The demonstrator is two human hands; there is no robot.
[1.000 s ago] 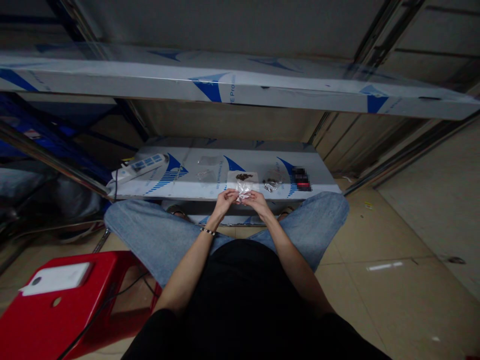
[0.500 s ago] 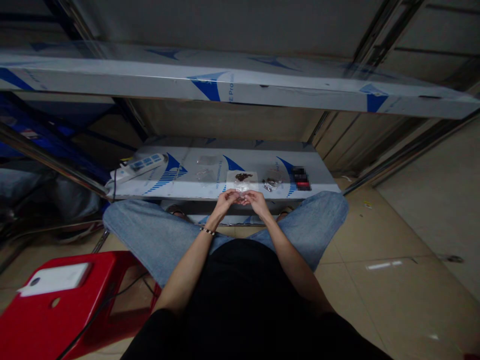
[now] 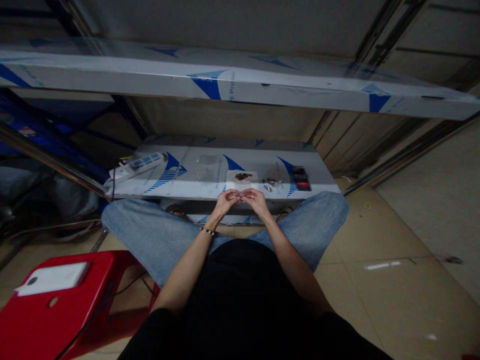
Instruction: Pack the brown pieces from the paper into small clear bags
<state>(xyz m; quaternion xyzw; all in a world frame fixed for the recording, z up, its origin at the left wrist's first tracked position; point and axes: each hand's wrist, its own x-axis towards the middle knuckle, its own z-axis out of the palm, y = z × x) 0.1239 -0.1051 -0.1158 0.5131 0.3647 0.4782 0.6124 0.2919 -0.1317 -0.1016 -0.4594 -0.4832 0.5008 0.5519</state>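
Observation:
My left hand (image 3: 226,201) and my right hand (image 3: 256,201) meet at the shelf's front edge, fingers closed in a pinch. Whatever is between the fingertips is too small and too covered to name. Just beyond them lies a white sheet (image 3: 232,181) with a small heap of dark brown pieces (image 3: 243,176) on it. To the right of the sheet is a clear plastic bag (image 3: 273,183) with small dark items. On the left, another clear plastic bag (image 3: 204,174) lies flat.
A white power strip (image 3: 140,165) lies at the shelf's (image 3: 180,187) left end, a pixelated dark and red object (image 3: 301,179) at its right. An upper shelf (image 3: 157,82) runs across ahead. A red stool (image 3: 67,320) at lower left bears a white device (image 3: 52,278) and a cable.
The clear, shiny material that showed between and just above my fingers is now mostly out of sight. My fingertips have come closer together; the things on the shelf have stayed put.

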